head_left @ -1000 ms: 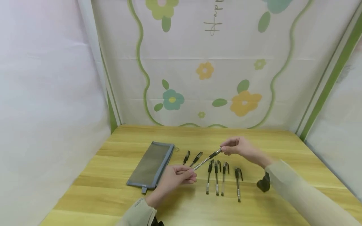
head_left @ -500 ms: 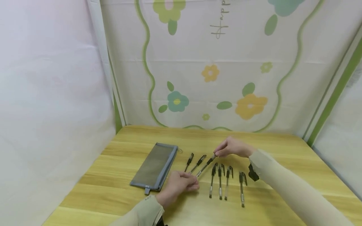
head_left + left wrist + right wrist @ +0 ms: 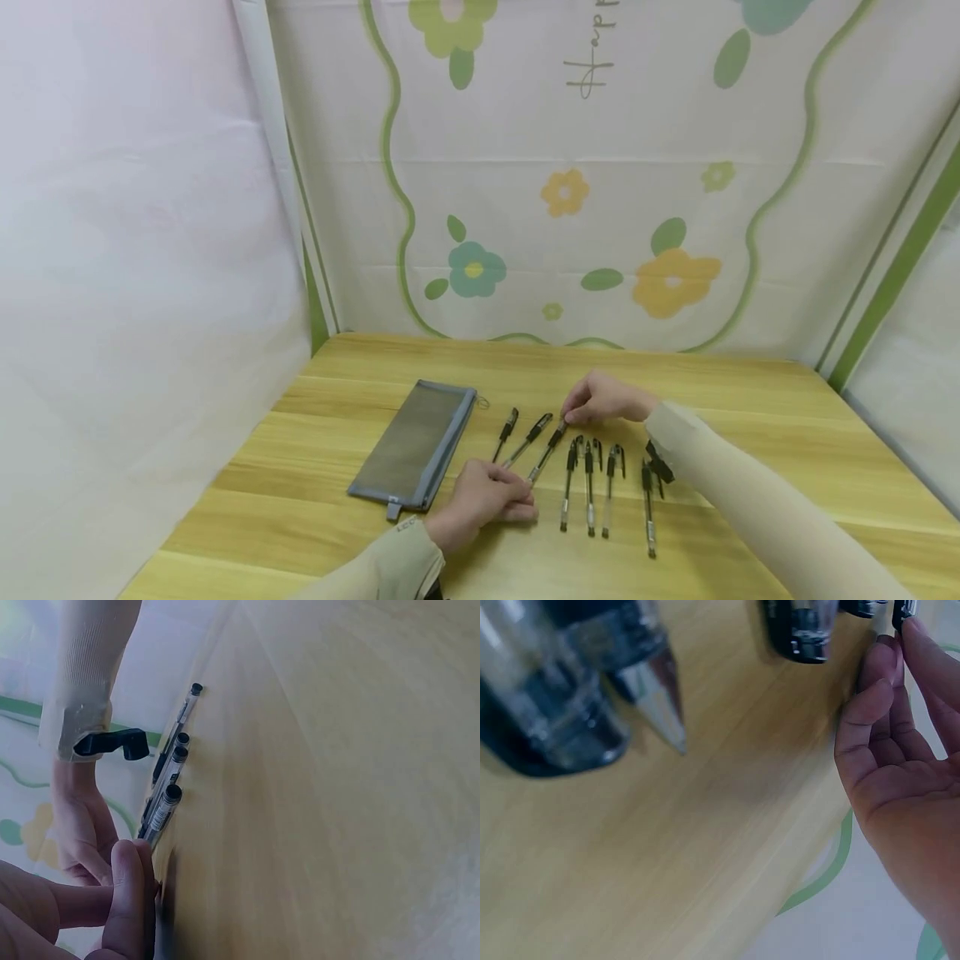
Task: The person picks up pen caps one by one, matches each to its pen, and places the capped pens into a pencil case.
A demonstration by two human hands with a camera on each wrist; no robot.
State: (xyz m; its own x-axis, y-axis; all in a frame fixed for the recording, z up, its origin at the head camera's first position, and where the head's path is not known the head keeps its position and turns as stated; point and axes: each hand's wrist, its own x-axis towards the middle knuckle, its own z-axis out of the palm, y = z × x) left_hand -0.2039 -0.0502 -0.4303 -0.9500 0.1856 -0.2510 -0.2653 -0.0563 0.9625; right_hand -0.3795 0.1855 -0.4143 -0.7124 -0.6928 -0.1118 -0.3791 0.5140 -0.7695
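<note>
A clear gel pen (image 3: 543, 458) with a black grip section slants between my two hands. My right hand (image 3: 603, 398) pinches its upper, far end between thumb and fingertips. At its lower end, my left hand (image 3: 483, 504) holds it with thumb and fingers, hiding the tail. In the right wrist view, my right hand (image 3: 900, 750) has the dark pen end (image 3: 904, 611) at its fingertips. Two capped pens, one farther left (image 3: 506, 429) and a nearer one (image 3: 531, 437), lie left of the held pen, their lower ends behind my left hand.
Several pens (image 3: 589, 492) lie side by side on the wooden table (image 3: 300, 508), right of the held pen, black caps beside their tips. One pen (image 3: 649, 512) lies farther right under my forearm. A grey mesh zip pouch (image 3: 412, 442) is at left. A floral cloth (image 3: 487, 192) hangs behind.
Both hands have lowered the pen towards the table, next to the two at left. My right hand has moved left and slightly down; the pen has turned steeper. The head view has shifted slightly.
</note>
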